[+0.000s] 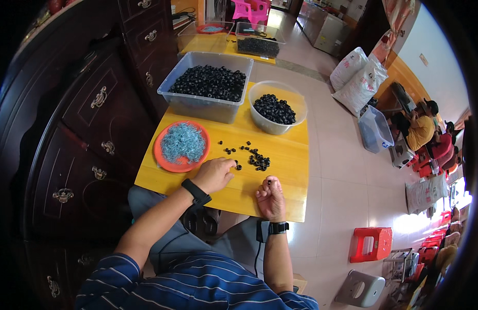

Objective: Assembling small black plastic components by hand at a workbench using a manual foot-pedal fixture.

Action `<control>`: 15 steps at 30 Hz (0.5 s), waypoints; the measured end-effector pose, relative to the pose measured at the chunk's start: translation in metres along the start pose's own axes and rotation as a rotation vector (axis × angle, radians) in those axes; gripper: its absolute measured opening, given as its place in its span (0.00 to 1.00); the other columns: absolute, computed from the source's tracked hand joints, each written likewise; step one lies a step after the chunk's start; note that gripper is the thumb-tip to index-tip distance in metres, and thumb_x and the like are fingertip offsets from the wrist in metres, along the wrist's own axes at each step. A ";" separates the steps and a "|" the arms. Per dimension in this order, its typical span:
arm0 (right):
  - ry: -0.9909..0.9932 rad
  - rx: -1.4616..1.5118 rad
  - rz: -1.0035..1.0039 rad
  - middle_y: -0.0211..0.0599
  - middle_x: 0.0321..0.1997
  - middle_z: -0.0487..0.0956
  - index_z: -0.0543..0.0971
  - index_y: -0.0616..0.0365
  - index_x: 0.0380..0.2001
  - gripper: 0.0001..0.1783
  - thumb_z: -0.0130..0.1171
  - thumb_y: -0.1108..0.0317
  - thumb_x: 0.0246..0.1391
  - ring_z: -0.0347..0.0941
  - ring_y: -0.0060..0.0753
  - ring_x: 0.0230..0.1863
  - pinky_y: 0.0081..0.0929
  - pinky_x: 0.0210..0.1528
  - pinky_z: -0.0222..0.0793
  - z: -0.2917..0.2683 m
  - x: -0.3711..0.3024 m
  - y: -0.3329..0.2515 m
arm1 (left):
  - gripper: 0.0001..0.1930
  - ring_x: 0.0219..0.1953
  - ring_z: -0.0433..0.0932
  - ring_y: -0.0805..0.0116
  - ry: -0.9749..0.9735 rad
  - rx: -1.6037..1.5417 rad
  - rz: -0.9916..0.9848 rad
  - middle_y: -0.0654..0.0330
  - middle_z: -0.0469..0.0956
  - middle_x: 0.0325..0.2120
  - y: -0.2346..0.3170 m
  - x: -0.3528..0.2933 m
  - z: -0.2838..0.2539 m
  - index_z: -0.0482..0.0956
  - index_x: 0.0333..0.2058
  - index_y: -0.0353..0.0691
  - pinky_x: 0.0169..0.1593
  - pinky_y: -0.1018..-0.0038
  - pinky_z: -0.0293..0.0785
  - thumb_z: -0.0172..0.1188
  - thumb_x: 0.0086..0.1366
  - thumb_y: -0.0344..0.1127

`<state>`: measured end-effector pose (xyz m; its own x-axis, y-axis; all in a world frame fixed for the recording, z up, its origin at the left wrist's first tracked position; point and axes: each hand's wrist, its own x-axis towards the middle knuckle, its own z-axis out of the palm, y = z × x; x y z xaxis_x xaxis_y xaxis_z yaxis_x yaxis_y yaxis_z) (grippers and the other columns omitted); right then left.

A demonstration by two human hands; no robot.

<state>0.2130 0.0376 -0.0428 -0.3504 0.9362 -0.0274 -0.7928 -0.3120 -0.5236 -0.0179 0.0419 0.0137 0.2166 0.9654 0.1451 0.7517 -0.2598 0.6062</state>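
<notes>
My right hand (pixel 271 200) is raised over the near right part of the yellow table (pixel 233 199), its thumb and finger pinched on a small black ring-like part (pixel 270 182). Farther left, my left hand (pixel 214 174) reaches across the tabletop with its fingers closed, the tips beside loose black parts (pixel 238 167); whether one is between them is hidden. A looser cluster of the same black parts (pixel 259 160) lies just beyond, toward the right. Left of my left hand, an orange-red plate (pixel 158 155) carries a heap of small pale-blue, shiny pieces (pixel 182 142).
A clear rectangular bin (pixel 197 107) and a round clear tub (pixel 274 127), both with many black parts, stand at the table's far side. Dark cabinets (pixel 89 139) rise at left. White sacks (pixel 360 82), a red stool (pixel 371 244) and seated people (pixel 422 129) are at right.
</notes>
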 end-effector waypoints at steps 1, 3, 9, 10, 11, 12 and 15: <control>0.032 0.028 0.000 0.26 0.28 0.69 0.74 0.53 0.44 0.11 0.54 0.60 0.65 0.65 0.22 0.28 0.26 0.39 0.67 0.001 -0.001 -0.001 | 0.12 0.33 0.79 0.53 0.030 0.013 0.053 0.53 0.79 0.29 0.003 0.007 0.006 0.77 0.39 0.36 0.38 0.60 0.74 0.61 0.56 0.32; 0.099 0.056 -0.038 0.25 0.28 0.68 0.74 0.53 0.45 0.11 0.54 0.60 0.65 0.64 0.22 0.28 0.25 0.38 0.66 -0.005 -0.006 -0.007 | 0.11 0.33 0.79 0.53 0.018 0.031 0.138 0.53 0.79 0.28 0.020 0.023 0.021 0.78 0.39 0.37 0.37 0.61 0.74 0.61 0.57 0.33; -0.026 0.202 -0.026 0.20 0.26 0.66 0.74 0.54 0.47 0.13 0.57 0.62 0.63 0.63 0.15 0.26 0.16 0.31 0.64 -0.005 0.009 -0.009 | 0.11 0.43 0.77 0.45 -0.080 0.000 0.201 0.44 0.79 0.37 0.040 0.058 0.039 0.79 0.41 0.32 0.47 0.59 0.73 0.58 0.59 0.29; -0.023 0.216 -0.027 0.22 0.27 0.71 0.75 0.54 0.46 0.12 0.56 0.61 0.63 0.66 0.15 0.26 0.16 0.30 0.67 0.005 0.020 -0.002 | 0.10 0.41 0.78 0.46 -0.021 0.060 0.258 0.45 0.79 0.36 0.016 0.065 0.043 0.79 0.39 0.33 0.45 0.59 0.73 0.58 0.59 0.29; -0.023 0.236 -0.003 0.24 0.26 0.72 0.76 0.52 0.45 0.10 0.56 0.62 0.63 0.69 0.18 0.27 0.21 0.30 0.69 0.005 0.026 0.000 | 0.08 0.36 0.79 0.49 -0.029 0.049 0.243 0.47 0.79 0.32 0.022 0.070 0.038 0.79 0.36 0.34 0.41 0.60 0.74 0.58 0.58 0.29; -0.029 0.213 -0.009 0.25 0.28 0.76 0.76 0.53 0.45 0.11 0.56 0.61 0.64 0.73 0.18 0.28 0.22 0.31 0.71 0.007 0.026 -0.002 | 0.06 0.31 0.78 0.51 -0.025 0.046 0.176 0.49 0.78 0.28 0.024 0.073 0.040 0.79 0.34 0.36 0.37 0.62 0.74 0.61 0.57 0.27; -0.040 0.115 -0.071 0.24 0.29 0.77 0.78 0.55 0.41 0.11 0.57 0.60 0.63 0.73 0.15 0.27 0.16 0.31 0.70 0.004 0.031 0.001 | 0.07 0.28 0.78 0.53 -0.043 0.109 0.211 0.50 0.78 0.26 0.028 0.085 0.047 0.78 0.32 0.35 0.34 0.66 0.73 0.63 0.53 0.24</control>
<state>0.2000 0.0654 -0.0409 -0.3089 0.9502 0.0420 -0.8677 -0.2634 -0.4216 0.0510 0.1153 0.0059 0.4005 0.8883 0.2247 0.7490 -0.4587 0.4782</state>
